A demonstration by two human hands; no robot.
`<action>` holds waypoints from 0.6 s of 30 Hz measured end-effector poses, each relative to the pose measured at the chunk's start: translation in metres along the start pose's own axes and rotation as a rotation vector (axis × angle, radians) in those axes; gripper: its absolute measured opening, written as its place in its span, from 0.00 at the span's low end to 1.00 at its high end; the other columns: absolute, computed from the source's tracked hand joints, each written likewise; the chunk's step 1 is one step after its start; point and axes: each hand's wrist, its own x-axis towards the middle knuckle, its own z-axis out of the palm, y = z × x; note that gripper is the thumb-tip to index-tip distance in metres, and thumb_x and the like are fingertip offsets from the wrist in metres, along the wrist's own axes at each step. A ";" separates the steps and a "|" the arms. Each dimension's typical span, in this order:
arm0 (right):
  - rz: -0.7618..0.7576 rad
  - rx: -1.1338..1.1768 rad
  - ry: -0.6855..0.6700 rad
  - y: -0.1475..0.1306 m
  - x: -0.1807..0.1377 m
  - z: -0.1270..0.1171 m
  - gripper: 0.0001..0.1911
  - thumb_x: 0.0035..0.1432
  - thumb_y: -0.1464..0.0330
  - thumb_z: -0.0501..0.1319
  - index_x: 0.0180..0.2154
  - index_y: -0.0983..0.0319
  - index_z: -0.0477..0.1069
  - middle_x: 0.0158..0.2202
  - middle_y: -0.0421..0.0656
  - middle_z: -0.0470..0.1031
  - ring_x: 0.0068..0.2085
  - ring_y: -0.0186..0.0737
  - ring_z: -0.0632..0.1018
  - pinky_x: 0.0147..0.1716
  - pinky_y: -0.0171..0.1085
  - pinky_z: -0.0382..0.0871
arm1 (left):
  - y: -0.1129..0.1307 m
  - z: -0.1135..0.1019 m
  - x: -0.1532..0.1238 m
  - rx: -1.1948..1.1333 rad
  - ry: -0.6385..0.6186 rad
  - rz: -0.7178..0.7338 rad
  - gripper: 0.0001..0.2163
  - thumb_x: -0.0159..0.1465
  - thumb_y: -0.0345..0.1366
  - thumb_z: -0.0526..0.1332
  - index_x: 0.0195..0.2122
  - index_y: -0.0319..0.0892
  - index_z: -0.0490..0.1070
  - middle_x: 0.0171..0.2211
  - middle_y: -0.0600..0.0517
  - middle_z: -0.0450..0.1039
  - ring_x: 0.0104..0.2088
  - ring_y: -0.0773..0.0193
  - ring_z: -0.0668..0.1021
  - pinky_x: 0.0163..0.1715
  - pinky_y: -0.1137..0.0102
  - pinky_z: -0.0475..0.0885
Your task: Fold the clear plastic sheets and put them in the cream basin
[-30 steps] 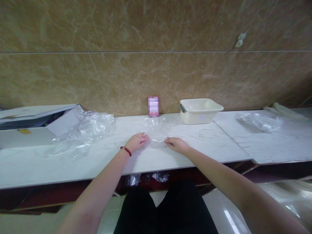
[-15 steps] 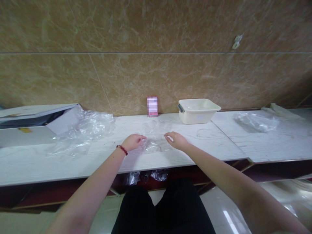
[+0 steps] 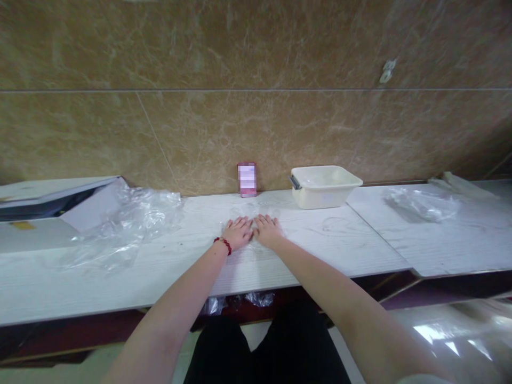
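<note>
A brown marbled tile wall [image 3: 256,133] fills the upper part of the view, with pale joint lines across it. Against its foot runs a long white wood-grained bench [image 3: 340,240], with a seam between 2 sections on the right. At the far left stands a white rectangular cardboard box [image 3: 36,234], open at the top, with a dark flat object [image 3: 36,210] inside. Just beside it, on its right, spreads a crumpled heap of clear plastic film [image 3: 152,213].

Right of centre, near the wall, sits a cream rectangular plastic tub [image 3: 323,198] with a grey handle on its left end. Farther right lies a loose bundle of clear plastic [image 3: 426,205].

In the middle of the bench, a thin transparent plastic sheet [image 3: 253,245] lies flat under the person's 2 hands; its edges are hard to make out. The left hand [image 3: 238,233] and the right hand [image 3: 267,231] rest on it palm down, side by side, thumbs close together. The grip of each is spread, fingers extended, pinching nothing.

Beyond the hands, an upright phone-like rectangle with a red border [image 3: 247,180] stands by the wall, its face blurred. A small white wall socket [image 3: 387,71] is at upper right. A red beaded bracelet [image 3: 223,245] circles the left wrist.
</note>
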 end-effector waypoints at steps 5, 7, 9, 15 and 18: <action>0.059 -0.045 -0.070 0.003 0.000 -0.002 0.32 0.53 0.51 0.39 0.57 0.57 0.47 0.59 0.45 0.43 0.58 0.52 0.45 0.51 0.53 0.33 | -0.032 -0.004 -0.001 0.017 -0.042 -0.124 0.27 0.58 0.52 0.40 0.57 0.48 0.46 0.59 0.48 0.43 0.57 0.53 0.50 0.51 0.50 0.44; 0.064 -0.045 -0.085 0.002 0.001 -0.004 0.33 0.52 0.50 0.39 0.57 0.56 0.46 0.60 0.45 0.43 0.58 0.53 0.44 0.51 0.54 0.33 | -0.040 -0.005 0.002 0.039 -0.014 -0.209 0.26 0.59 0.51 0.39 0.56 0.45 0.48 0.58 0.46 0.45 0.57 0.52 0.49 0.50 0.48 0.42; 0.063 -0.043 -0.085 0.001 0.001 -0.004 0.33 0.52 0.49 0.38 0.57 0.56 0.45 0.60 0.45 0.42 0.58 0.53 0.44 0.51 0.54 0.32 | -0.041 -0.007 0.008 0.069 0.052 -0.210 0.26 0.60 0.48 0.39 0.56 0.42 0.50 0.58 0.44 0.47 0.58 0.52 0.48 0.51 0.49 0.39; 0.049 -0.048 -0.057 0.002 0.001 -0.001 0.33 0.52 0.51 0.39 0.56 0.60 0.48 0.59 0.46 0.44 0.58 0.54 0.45 0.51 0.53 0.32 | -0.016 -0.008 0.039 -0.054 -0.074 0.259 0.23 0.62 0.41 0.39 0.56 0.39 0.48 0.57 0.46 0.49 0.57 0.62 0.51 0.54 0.60 0.44; 0.046 -0.046 -0.039 0.003 0.001 0.000 0.34 0.52 0.51 0.38 0.57 0.61 0.47 0.59 0.46 0.44 0.58 0.54 0.44 0.51 0.53 0.32 | -0.012 -0.006 0.053 -0.089 -0.120 0.267 0.23 0.62 0.42 0.38 0.57 0.39 0.47 0.58 0.46 0.48 0.57 0.62 0.52 0.54 0.60 0.45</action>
